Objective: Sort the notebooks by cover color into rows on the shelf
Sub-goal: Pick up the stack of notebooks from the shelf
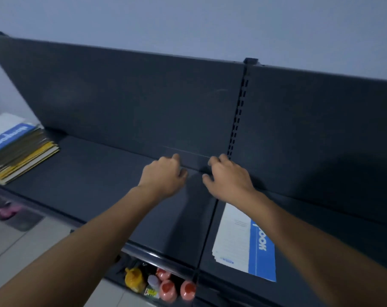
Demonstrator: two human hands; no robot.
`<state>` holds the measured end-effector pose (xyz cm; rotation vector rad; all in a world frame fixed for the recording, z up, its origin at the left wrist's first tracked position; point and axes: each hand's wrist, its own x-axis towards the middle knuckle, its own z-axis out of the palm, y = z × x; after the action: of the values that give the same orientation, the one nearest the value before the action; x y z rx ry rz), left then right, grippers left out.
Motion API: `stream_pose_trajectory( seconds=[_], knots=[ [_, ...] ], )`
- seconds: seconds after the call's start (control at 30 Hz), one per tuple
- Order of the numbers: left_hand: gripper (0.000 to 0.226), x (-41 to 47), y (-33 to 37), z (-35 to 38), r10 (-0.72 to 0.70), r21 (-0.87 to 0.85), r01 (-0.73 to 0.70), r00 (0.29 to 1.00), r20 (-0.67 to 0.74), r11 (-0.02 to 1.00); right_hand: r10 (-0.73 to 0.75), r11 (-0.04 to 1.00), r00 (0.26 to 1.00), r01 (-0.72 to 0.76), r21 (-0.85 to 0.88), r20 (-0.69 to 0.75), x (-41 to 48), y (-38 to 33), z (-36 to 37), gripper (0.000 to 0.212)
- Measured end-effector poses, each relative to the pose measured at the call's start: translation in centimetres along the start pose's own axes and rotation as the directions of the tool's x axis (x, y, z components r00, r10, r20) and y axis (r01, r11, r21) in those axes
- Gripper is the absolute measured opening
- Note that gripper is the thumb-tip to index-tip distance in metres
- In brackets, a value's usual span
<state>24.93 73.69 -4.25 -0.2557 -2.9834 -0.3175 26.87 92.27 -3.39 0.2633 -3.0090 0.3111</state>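
Observation:
A dark shelf (99, 178) with a dark back panel fills the view. At the back, both hands are at a dark flat notebook (194, 160) that leans against the panel; only its thin pale top edge stands out. My left hand (163, 176) pinches its left side with curled fingers. My right hand (228, 176) pinches its right side. A stack of notebooks (21, 151) with yellow and dark covers and a blue-and-white one on top lies at the shelf's far left. Another blue-and-white notebook (243, 235) lies flat on the right section, under my right forearm.
A slotted upright post (239, 111) divides the back panel just behind my right hand. On a lower shelf stand red-capped bottles (168, 289) and a yellow packet (133, 279). Pale tiled floor with a pink object (6, 212) shows at the left.

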Motion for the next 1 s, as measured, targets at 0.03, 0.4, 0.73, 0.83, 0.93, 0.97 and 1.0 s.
stream_pose_trajectory(
  seconds=[0.03, 0.4, 0.73, 0.83, 0.93, 0.97, 1.0],
  knots=[
    [0.038, -0.4, -1.6, -0.7, -0.030, 0.000, 0.030, 0.999, -0.013, 1.000, -0.028, 1.000, 1.000, 0.028, 0.008, 0.001, 0.6, -1.6, 0.0, 0.042],
    [0.036, -6.0, -24.6, -7.5, -0.202, 0.005, 0.202, 0.979, -0.020, 0.979, -0.247, 0.965, 0.969, 0.245, 0.097, 0.017, 6.5, -24.5, 4.9, 0.040],
    [0.030, -10.5, -41.8, -13.5, -0.308, 0.058, 0.316, 0.945, -0.114, 0.947, -0.438, 0.898, 0.899, 0.437, 0.051, 0.008, 12.3, -43.5, 8.0, 0.039],
    [0.029, -10.7, -45.3, -14.4, -0.337, 0.036, 0.344, 0.932, -0.137, 0.938, -0.444, 0.894, 0.896, 0.444, 0.052, -0.005, 14.1, -47.0, 8.8, 0.036],
    [0.030, -10.4, -47.8, -14.8, -0.376, 0.010, 0.379, 0.920, -0.114, 0.925, -0.460, 0.888, 0.887, 0.459, 0.029, 0.033, 15.9, -49.4, 9.9, 0.037],
    [0.030, -10.1, -48.6, -14.9, -0.375, 0.013, 0.378, 0.921, -0.104, 0.926, -0.455, 0.891, 0.889, 0.454, 0.027, 0.046, 16.6, -50.0, 10.2, 0.037],
    [0.030, -9.6, -49.4, -15.1, -0.370, 0.016, 0.374, 0.924, -0.097, 0.927, -0.445, 0.895, 0.894, 0.444, 0.030, 0.055, 17.4, -50.6, 10.5, 0.036]
  ],
)
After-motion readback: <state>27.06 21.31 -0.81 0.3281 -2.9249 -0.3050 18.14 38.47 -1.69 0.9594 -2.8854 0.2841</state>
